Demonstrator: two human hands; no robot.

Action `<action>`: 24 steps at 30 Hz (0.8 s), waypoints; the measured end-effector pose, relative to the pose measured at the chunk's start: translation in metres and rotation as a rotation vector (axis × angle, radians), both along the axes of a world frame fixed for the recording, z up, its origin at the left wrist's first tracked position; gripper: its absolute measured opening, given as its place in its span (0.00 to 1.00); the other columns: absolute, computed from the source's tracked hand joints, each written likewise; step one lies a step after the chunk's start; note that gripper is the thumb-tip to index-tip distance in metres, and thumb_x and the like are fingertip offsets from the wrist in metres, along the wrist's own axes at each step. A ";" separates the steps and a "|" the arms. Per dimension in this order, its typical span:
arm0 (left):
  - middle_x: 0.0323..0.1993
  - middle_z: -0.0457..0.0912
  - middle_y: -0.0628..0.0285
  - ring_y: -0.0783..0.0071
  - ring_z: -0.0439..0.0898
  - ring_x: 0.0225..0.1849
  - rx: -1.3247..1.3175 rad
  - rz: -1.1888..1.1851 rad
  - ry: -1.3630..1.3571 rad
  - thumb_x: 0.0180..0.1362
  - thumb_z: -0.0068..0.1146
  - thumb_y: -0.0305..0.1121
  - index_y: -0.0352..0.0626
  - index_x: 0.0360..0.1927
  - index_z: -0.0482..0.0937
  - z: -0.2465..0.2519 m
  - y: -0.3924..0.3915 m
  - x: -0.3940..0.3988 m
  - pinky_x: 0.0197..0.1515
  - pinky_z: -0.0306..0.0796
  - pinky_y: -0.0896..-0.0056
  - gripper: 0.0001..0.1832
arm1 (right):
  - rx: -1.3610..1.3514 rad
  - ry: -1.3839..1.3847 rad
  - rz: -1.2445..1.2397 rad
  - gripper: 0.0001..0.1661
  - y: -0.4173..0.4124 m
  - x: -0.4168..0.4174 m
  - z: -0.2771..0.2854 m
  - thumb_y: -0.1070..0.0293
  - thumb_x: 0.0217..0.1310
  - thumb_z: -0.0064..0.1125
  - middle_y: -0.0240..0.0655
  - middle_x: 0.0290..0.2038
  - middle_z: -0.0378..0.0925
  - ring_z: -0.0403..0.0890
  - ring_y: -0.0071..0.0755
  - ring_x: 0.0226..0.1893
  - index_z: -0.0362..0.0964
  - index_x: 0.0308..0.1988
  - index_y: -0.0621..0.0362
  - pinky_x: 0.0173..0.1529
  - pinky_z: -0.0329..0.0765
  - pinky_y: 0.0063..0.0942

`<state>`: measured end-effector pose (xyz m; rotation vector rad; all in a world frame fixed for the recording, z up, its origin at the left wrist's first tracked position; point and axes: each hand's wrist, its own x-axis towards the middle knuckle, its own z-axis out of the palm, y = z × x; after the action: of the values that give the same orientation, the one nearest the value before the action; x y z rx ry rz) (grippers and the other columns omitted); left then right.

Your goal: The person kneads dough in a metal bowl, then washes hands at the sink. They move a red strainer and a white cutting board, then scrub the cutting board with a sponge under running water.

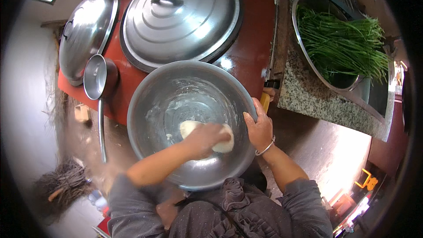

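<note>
A large metal bowl [155, 99] stands tilted before me, its inner wall smeared with white residue. Down inside it lies a lump of pale dough [224, 143]. My left hand [205, 138], slightly blurred, presses on the dough with its fingers curled over it, so the dough's middle is hidden. At the right side of the bowl, my right hand [261, 127] grips the rim, thumb on the inner side. A small scrap of dough [169, 136] sticks to the bowl left of the lump.
Behind the bowl, a domed metal lid [185, 23] covers a round opening in the red stove top [254, 23]. Another lid [84, 33] and a long-handled metal ladle [99, 76] are at left. A basin of green vegetables [343, 43] rests on the granite counter [307, 102] at right.
</note>
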<state>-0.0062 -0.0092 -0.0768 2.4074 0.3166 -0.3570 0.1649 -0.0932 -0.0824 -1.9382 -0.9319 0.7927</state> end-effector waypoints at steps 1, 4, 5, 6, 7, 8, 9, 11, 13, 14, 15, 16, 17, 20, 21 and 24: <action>0.46 0.67 0.56 0.58 0.66 0.50 0.033 0.098 0.011 0.32 0.62 0.32 0.53 0.46 0.69 0.009 0.005 -0.007 0.44 0.65 0.59 0.30 | 0.012 -0.009 0.007 0.25 -0.001 -0.001 -0.001 0.68 0.52 0.48 0.48 0.39 0.72 0.74 0.49 0.39 0.58 0.52 0.57 0.41 0.70 0.34; 0.46 0.66 0.51 0.54 0.67 0.48 0.130 0.490 0.084 0.35 0.63 0.36 0.46 0.49 0.66 0.028 0.030 -0.020 0.46 0.65 0.61 0.33 | -0.022 0.029 -0.008 0.26 -0.002 0.000 -0.001 0.68 0.52 0.49 0.48 0.40 0.72 0.74 0.50 0.39 0.58 0.52 0.57 0.41 0.70 0.34; 0.46 0.66 0.49 0.52 0.68 0.47 0.159 0.684 0.141 0.36 0.63 0.39 0.42 0.50 0.64 0.031 0.040 -0.024 0.47 0.65 0.61 0.35 | -0.018 0.047 -0.002 0.26 -0.001 0.001 -0.001 0.68 0.52 0.49 0.48 0.40 0.72 0.74 0.50 0.38 0.58 0.52 0.58 0.41 0.70 0.34; 0.45 0.66 0.48 0.51 0.68 0.46 0.190 0.846 0.169 0.39 0.61 0.41 0.45 0.52 0.61 0.023 0.051 -0.030 0.46 0.65 0.59 0.35 | -0.013 0.062 0.004 0.26 0.000 0.001 0.001 0.69 0.52 0.49 0.48 0.40 0.72 0.74 0.50 0.38 0.58 0.52 0.58 0.40 0.70 0.34; 0.44 0.66 0.46 0.49 0.69 0.45 0.218 1.014 0.202 0.41 0.58 0.42 0.47 0.54 0.58 0.010 0.060 -0.038 0.45 0.65 0.57 0.35 | -0.013 0.078 0.015 0.26 0.001 0.002 0.002 0.69 0.52 0.49 0.48 0.40 0.72 0.74 0.50 0.38 0.58 0.52 0.58 0.40 0.71 0.34; 0.45 0.66 0.44 0.48 0.68 0.46 0.291 1.090 0.222 0.42 0.57 0.43 0.45 0.55 0.55 -0.006 0.066 -0.045 0.45 0.65 0.56 0.37 | 0.024 0.061 0.031 0.26 0.002 0.002 0.002 0.70 0.51 0.49 0.48 0.40 0.71 0.74 0.50 0.38 0.57 0.53 0.58 0.40 0.71 0.34; 0.46 0.65 0.44 0.47 0.68 0.46 0.375 1.080 0.221 0.42 0.57 0.43 0.43 0.55 0.55 -0.011 0.065 -0.041 0.45 0.65 0.56 0.37 | 0.061 0.044 0.048 0.27 0.004 0.001 -0.002 0.70 0.51 0.50 0.49 0.41 0.71 0.74 0.50 0.38 0.56 0.53 0.58 0.40 0.71 0.34; 0.47 0.65 0.43 0.47 0.68 0.46 0.422 0.983 0.163 0.41 0.57 0.42 0.42 0.55 0.55 -0.028 0.072 -0.039 0.46 0.64 0.57 0.37 | 0.067 0.059 0.058 0.28 0.007 0.002 -0.001 0.72 0.51 0.50 0.48 0.41 0.71 0.74 0.48 0.39 0.56 0.53 0.58 0.42 0.70 0.33; 0.46 0.66 0.44 0.47 0.68 0.45 0.340 0.938 0.152 0.37 0.58 0.39 0.42 0.52 0.59 -0.028 0.080 -0.030 0.47 0.64 0.58 0.36 | 0.002 0.127 0.055 0.29 0.007 0.002 0.007 0.74 0.50 0.50 0.46 0.43 0.71 0.74 0.42 0.42 0.55 0.53 0.60 0.45 0.69 0.29; 0.46 0.66 0.44 0.47 0.68 0.45 0.291 0.925 0.191 0.37 0.58 0.38 0.42 0.52 0.60 -0.026 0.084 -0.022 0.47 0.64 0.59 0.35 | -0.001 0.110 0.065 0.29 0.007 0.001 0.006 0.74 0.50 0.49 0.47 0.43 0.71 0.74 0.42 0.42 0.55 0.53 0.60 0.45 0.69 0.29; 0.46 0.66 0.44 0.47 0.68 0.45 0.243 0.906 0.222 0.36 0.57 0.37 0.43 0.51 0.61 -0.025 0.089 -0.013 0.47 0.64 0.59 0.34 | -0.001 0.089 0.068 0.29 0.007 0.002 0.005 0.74 0.50 0.49 0.47 0.43 0.71 0.74 0.43 0.42 0.55 0.54 0.60 0.45 0.69 0.29; 0.45 0.66 0.43 0.48 0.69 0.45 0.244 0.882 0.225 0.34 0.57 0.35 0.45 0.50 0.62 -0.025 0.089 -0.004 0.46 0.64 0.59 0.34 | -0.005 0.063 0.072 0.29 0.007 0.003 0.003 0.74 0.50 0.49 0.47 0.42 0.71 0.74 0.43 0.42 0.54 0.54 0.60 0.45 0.69 0.30; 0.45 0.66 0.43 0.48 0.69 0.45 0.242 0.853 0.232 0.34 0.58 0.34 0.45 0.50 0.62 -0.024 0.090 0.004 0.46 0.65 0.59 0.34 | 0.014 0.051 0.060 0.29 0.008 0.003 0.002 0.74 0.50 0.49 0.47 0.42 0.71 0.74 0.44 0.42 0.55 0.54 0.60 0.45 0.69 0.30; 0.44 0.67 0.44 0.49 0.70 0.45 0.232 0.764 0.241 0.31 0.59 0.33 0.45 0.47 0.63 -0.015 0.084 0.029 0.44 0.66 0.59 0.33 | 0.036 0.032 0.041 0.29 0.008 0.001 -0.001 0.73 0.50 0.49 0.49 0.42 0.71 0.74 0.47 0.41 0.54 0.54 0.59 0.43 0.70 0.33; 0.42 0.67 0.44 0.49 0.70 0.43 0.223 0.672 0.287 0.30 0.60 0.33 0.46 0.45 0.64 -0.016 0.082 0.037 0.43 0.66 0.58 0.32 | 0.028 0.036 0.045 0.30 0.008 0.001 -0.001 0.73 0.50 0.49 0.49 0.41 0.71 0.74 0.50 0.39 0.53 0.55 0.57 0.42 0.70 0.35; 0.40 0.68 0.48 0.53 0.71 0.43 0.286 0.399 0.357 0.29 0.61 0.34 0.45 0.44 0.64 -0.014 0.063 0.064 0.42 0.65 0.57 0.32 | 0.046 -0.014 0.051 0.30 0.008 0.001 -0.003 0.72 0.51 0.49 0.49 0.41 0.71 0.74 0.51 0.38 0.52 0.55 0.56 0.40 0.71 0.37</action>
<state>0.0577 0.0534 -0.0911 2.4665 1.0522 -0.5870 0.1655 -0.0848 -0.0857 -1.8893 -1.0028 0.7812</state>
